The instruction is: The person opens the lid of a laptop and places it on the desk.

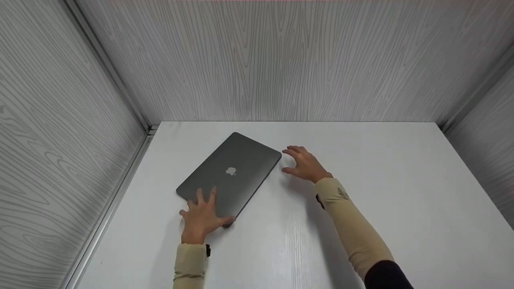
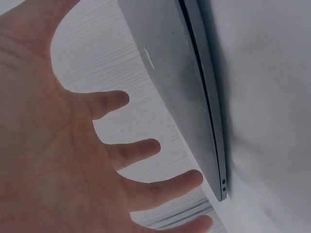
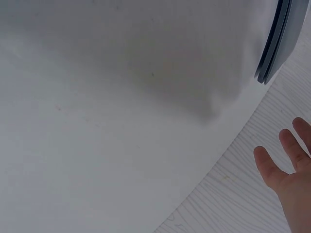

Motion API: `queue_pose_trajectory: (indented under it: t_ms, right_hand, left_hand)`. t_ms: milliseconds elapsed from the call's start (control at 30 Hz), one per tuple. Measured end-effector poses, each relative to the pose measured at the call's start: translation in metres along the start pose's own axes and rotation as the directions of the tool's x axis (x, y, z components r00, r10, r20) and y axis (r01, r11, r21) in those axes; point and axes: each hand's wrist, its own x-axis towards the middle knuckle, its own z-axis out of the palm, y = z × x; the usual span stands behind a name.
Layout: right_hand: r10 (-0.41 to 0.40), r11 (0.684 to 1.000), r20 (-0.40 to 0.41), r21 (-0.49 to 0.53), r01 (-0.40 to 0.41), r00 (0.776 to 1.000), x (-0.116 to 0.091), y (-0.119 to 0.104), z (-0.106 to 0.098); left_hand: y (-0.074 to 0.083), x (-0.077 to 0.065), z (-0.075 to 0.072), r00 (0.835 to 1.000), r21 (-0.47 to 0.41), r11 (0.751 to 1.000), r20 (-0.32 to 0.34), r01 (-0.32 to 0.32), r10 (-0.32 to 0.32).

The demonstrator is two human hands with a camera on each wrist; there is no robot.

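You wear a beige right sleeve with a dark print, black cloth at its upper end, and a beige left sleeve.

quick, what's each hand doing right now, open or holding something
Left hand: open, fingers spread over the near end of the closed laptop, holding nothing.
Right hand: open beside the laptop's far right corner, holding nothing.

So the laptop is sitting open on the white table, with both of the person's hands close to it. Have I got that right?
Not quite: the laptop is closed, not open. The head view shows it lying shut with its logo facing up. It is on the white table, with both hands close to it.
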Motion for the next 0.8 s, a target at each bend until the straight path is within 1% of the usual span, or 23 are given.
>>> queue_pose_trajectory:
  t_ms: [133, 300, 500, 700, 767, 800]
  right_hand:
    - [0.011, 1.000, 0.025, 0.001, -0.011, 1.000, -0.002, -0.001, 0.006]
    - [-0.008, 1.000, 0.011, -0.005, 0.008, 1.000, -0.002, -0.001, 0.010]
    - [-0.020, 0.997, -0.010, -0.072, 0.019, 1.000, 0.003, -0.001, 0.012]
    - [-0.004, 0.998, 0.038, -0.066, 0.006, 0.999, 0.010, -0.005, 0.018]
    - [-0.003, 0.998, 0.060, -0.057, 0.006, 0.998, 0.011, -0.007, 0.021]
    - [-0.001, 0.999, 0.069, -0.053, 0.005, 0.998, 0.012, -0.008, 0.023]
  left_hand:
    - [-0.001, -0.003, 0.005, 1.000, -0.015, 1.000, 0.017, 0.020, -0.020]
    - [-0.003, -0.004, 0.008, 0.998, -0.018, 0.998, 0.008, 0.063, -0.063]
    - [-0.004, -0.002, 0.008, 0.995, 0.015, 0.995, 0.008, 0.104, -0.104]
    - [-0.004, -0.003, 0.007, 0.991, 0.001, 0.992, 0.051, 0.126, -0.126]
    - [-0.005, -0.004, 0.008, 0.990, 0.002, 0.991, 0.049, 0.132, -0.132]
    - [-0.005, -0.004, 0.010, 0.990, -0.001, 0.991, 0.036, 0.134, -0.134]
